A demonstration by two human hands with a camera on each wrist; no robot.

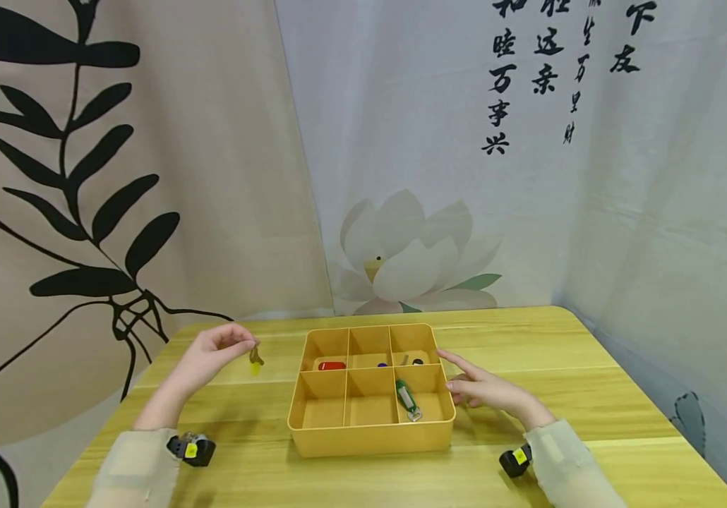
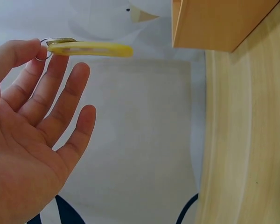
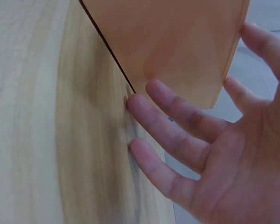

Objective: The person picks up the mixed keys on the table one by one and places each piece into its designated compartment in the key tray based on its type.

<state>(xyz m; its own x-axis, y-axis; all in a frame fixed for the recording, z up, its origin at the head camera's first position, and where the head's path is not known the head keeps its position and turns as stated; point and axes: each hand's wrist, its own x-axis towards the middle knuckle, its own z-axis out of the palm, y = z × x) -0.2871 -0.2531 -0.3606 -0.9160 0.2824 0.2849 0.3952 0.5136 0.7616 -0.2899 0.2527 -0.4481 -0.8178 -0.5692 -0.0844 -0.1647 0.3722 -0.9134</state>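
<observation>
My left hand (image 1: 214,353) is raised over the table left of the box, pinching a small ring between thumb and fingertip. From the ring hang a brass-coloured key (image 1: 255,353) and a yellow key tag (image 2: 91,49). The other fingers are spread below in the left wrist view. My right hand (image 1: 490,388) is at the right side of the yellow compartment box (image 1: 373,444), fingers extended; two fingertips (image 3: 246,29) meet its rim. A green key tag (image 1: 406,396) with a metal ring lies in the front right compartment.
A red item (image 1: 332,365) lies in the back left compartment, a small blue item (image 1: 382,365) in the back middle one, and small dark items (image 1: 417,362) in the back right one. Behind the wooden table (image 1: 509,331) hangs a printed cloth (image 1: 230,176).
</observation>
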